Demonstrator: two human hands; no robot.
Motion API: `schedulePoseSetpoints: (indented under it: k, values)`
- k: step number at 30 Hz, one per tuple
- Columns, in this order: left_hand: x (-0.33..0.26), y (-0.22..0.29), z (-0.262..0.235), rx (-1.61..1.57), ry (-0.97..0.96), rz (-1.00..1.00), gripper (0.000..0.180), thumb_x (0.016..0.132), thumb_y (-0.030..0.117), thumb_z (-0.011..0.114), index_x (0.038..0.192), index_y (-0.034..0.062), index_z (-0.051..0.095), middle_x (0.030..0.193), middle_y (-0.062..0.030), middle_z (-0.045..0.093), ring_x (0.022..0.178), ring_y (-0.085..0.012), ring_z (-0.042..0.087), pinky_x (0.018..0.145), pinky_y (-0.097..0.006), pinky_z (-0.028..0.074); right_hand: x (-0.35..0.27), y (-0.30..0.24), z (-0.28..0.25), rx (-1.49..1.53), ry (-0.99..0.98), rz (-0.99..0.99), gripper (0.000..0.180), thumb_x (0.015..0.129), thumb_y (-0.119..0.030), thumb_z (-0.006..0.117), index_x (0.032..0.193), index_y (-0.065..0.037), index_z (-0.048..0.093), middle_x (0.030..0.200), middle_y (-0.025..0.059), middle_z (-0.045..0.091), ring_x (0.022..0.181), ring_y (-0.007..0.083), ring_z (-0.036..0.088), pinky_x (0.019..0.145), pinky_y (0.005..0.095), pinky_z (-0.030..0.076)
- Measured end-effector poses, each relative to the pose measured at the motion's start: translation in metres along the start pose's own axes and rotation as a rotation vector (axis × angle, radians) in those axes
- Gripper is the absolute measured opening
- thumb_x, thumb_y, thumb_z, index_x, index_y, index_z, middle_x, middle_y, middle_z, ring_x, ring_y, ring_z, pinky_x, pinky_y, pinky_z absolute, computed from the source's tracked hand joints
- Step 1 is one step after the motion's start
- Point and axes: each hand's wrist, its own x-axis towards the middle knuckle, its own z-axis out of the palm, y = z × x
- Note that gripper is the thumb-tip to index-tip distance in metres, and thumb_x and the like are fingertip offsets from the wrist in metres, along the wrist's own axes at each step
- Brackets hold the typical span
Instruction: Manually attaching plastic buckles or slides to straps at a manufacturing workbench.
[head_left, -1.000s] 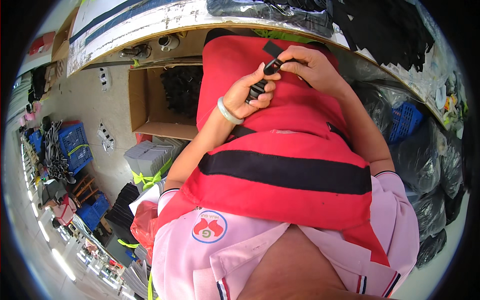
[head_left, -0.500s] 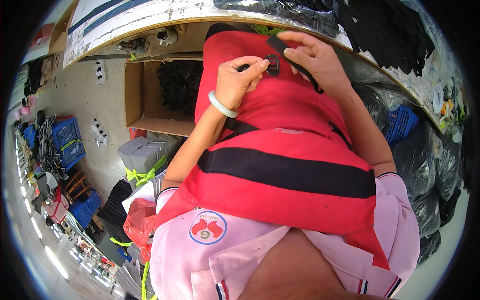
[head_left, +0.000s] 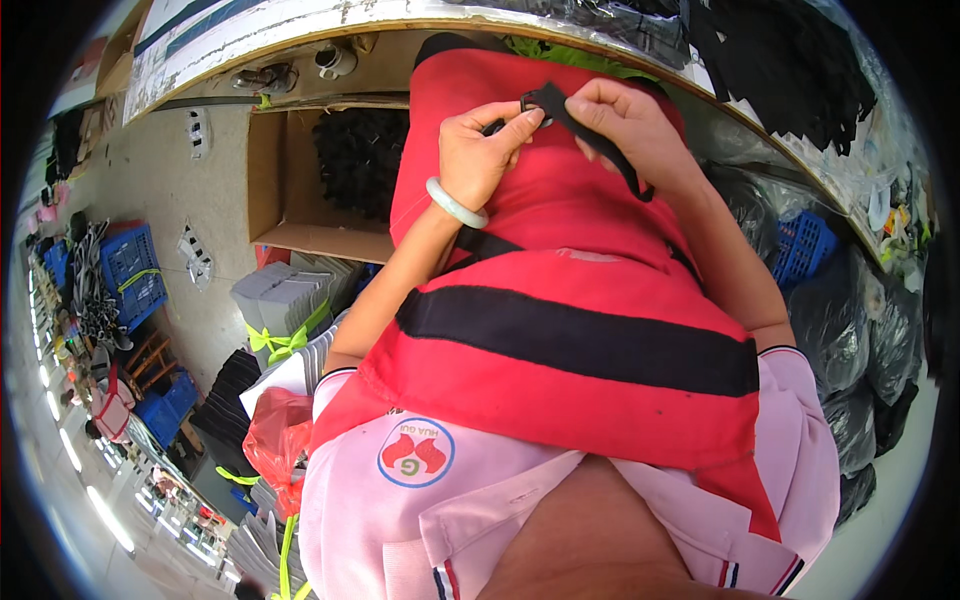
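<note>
Above the red apron [head_left: 580, 220] over my lap, my left hand [head_left: 480, 150] pinches a black plastic strap buckle [head_left: 531, 100] between thumb and fingers. My right hand [head_left: 632, 128] grips a black webbing strap [head_left: 600, 143]. The strap's upper end lies against the buckle; whether it passes through a slot is too small to tell. Its other end hangs below my right palm. A pale bangle circles my left wrist.
A cardboard box [head_left: 320, 240] holding black parts stands left of my lap. The worktable edge [head_left: 400, 42] curves across the top, with black straps [head_left: 790, 70] at its right. Grey bundles [head_left: 285, 300] sit lower left; black plastic bags [head_left: 835, 310] and a blue basket [head_left: 805, 243] are right.
My right hand has come down slightly and brought the strap's end from above the buckle to against it. The buckle, held in my left hand, has tilted and risen a little.
</note>
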Motion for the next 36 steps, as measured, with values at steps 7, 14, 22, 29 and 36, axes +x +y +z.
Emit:
schedulePoseSetpoints:
  k: [7,14,22,29,36]
  values:
    - [0.0,-0.004,0.008,0.115,0.045,0.132,0.011,0.086,0.005,0.07,0.095,-0.0006,0.071,0.067,0.0024,0.06,0.052,-0.0026,0.048,0.046,-0.018,0.034,0.0,0.012,0.005,0.244,-0.051,0.226,0.02,0.094,-0.023,0.057,0.088,-0.005,0.057,0.065,0.0025,0.059,0.042,0.0038,0.043,0.036,0.019,0.029]
    - [0.005,-0.009,0.005,0.178,0.073,0.246,0.012,0.084,0.005,0.071,0.095,0.0004,0.072,0.065,0.005,0.057,0.052,-0.0014,0.046,0.046,-0.017,0.033,0.0,0.019,0.007,0.394,-0.058,0.235,0.018,0.094,-0.021,0.059,0.087,-0.005,0.054,0.066,0.0044,0.059,0.038,0.0047,0.039,0.032,0.0196,0.025]
    - [0.007,-0.011,0.001,0.389,0.044,0.457,0.016,0.08,0.002,0.072,0.095,-0.0008,0.07,0.072,-0.0046,0.062,0.063,-0.0095,0.055,0.056,-0.023,0.042,0.003,0.027,0.021,0.522,0.013,0.069,0.018,0.095,-0.021,0.058,0.095,-0.003,0.056,0.071,0.0055,0.061,0.042,0.0055,0.045,0.035,0.0185,0.03]
    - [0.004,-0.006,-0.006,0.127,-0.055,0.251,0.014,0.085,0.008,0.07,0.095,-0.002,0.069,0.073,-0.0072,0.062,0.057,-0.0122,0.056,0.046,-0.026,0.042,0.009,0.028,0.011,0.31,-0.002,0.103,0.027,0.093,-0.022,0.062,0.112,-0.003,0.06,0.08,0.0027,0.063,0.064,0.0067,0.057,0.055,0.0188,0.044]
    - [0.009,-0.015,-0.001,-0.389,-0.086,-0.304,0.022,0.093,0.017,0.061,0.092,-0.0045,0.064,0.077,-0.0093,0.062,0.051,-0.0141,0.055,0.042,-0.023,0.043,0.008,0.034,0.021,0.006,0.229,-0.498,0.012,0.089,-0.005,0.065,0.1,-0.001,0.065,0.101,0.002,0.06,0.091,0.0081,0.057,0.081,0.0195,0.045]
